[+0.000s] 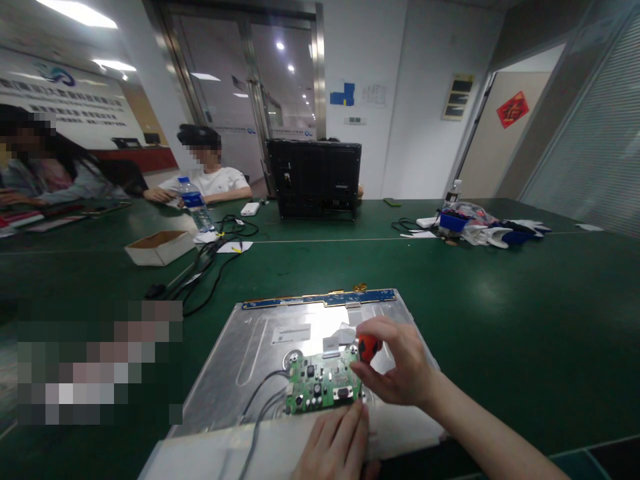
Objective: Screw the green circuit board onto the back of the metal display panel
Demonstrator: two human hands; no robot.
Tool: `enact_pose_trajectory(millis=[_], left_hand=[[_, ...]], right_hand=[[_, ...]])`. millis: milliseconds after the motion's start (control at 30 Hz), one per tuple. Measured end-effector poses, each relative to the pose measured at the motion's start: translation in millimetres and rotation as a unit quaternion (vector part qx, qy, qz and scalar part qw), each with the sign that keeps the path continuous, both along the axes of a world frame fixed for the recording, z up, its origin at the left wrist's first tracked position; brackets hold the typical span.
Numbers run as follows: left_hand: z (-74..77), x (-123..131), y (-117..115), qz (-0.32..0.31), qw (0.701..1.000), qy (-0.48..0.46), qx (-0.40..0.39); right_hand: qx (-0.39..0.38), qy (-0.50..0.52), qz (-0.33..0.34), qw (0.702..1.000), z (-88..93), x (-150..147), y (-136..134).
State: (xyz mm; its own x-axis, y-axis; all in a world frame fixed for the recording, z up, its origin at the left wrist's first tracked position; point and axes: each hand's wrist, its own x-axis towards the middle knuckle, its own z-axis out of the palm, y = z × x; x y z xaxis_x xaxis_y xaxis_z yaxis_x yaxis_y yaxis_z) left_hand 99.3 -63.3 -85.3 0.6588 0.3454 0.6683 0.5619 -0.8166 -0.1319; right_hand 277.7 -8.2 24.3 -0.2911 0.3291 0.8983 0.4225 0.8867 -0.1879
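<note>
My right hand (pixel 400 367) is closed around the red and black handle of a screwdriver (pixel 369 347). The tool stands roughly upright, its shaft reaching down to the lower right corner of a green circuit board (pixel 323 380). Close to that tip, my left hand (pixel 335 440) lies with its fingers stretched out at the board's front edge. Whether the fingertips touch a screw cannot be made out. Beneath the board is a silvery metal display panel (pixel 260 347), with a narrow blue circuit strip (pixel 320 300) along its far edge. Grey cables (pixel 267 407) run from the board's left side.
Black cables (pixel 213 273), an open cardboard box (pixel 161 248) and a water bottle (pixel 196 203) are on the green table at left. A black monitor (pixel 315 180) stands at the back. Gloves and a blue container (pixel 454 222) lie back right. Other people sit across and at left.
</note>
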Motion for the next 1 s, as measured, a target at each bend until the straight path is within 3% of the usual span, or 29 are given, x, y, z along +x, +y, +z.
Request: enact_pose_trajectory(millis=[267,433,667,1000], left_hand=[[-3.5,-1.4,-0.1,0.006,1.000,-0.005,-0.001],[3.1,2.9,-0.5,0.006,1.000,-0.024,0.009],[10.9,5.1,-1.2,0.010,0.999,-0.029,0.016],[-1.4,-0.8,-2.8,0.004,1.000,0.005,-0.012]], right_hand=[[-0.008,0.011,-0.020,1.000,-7.6,0.6,-1.1],[-0.001,0.008,0.013,1.000,-3.6,2.1,-1.4],[0.028,0.012,-0.015,0.999,-0.1,1.5,-3.7],[0.039,0.015,0.001,0.999,3.8,2.1,-5.6]])
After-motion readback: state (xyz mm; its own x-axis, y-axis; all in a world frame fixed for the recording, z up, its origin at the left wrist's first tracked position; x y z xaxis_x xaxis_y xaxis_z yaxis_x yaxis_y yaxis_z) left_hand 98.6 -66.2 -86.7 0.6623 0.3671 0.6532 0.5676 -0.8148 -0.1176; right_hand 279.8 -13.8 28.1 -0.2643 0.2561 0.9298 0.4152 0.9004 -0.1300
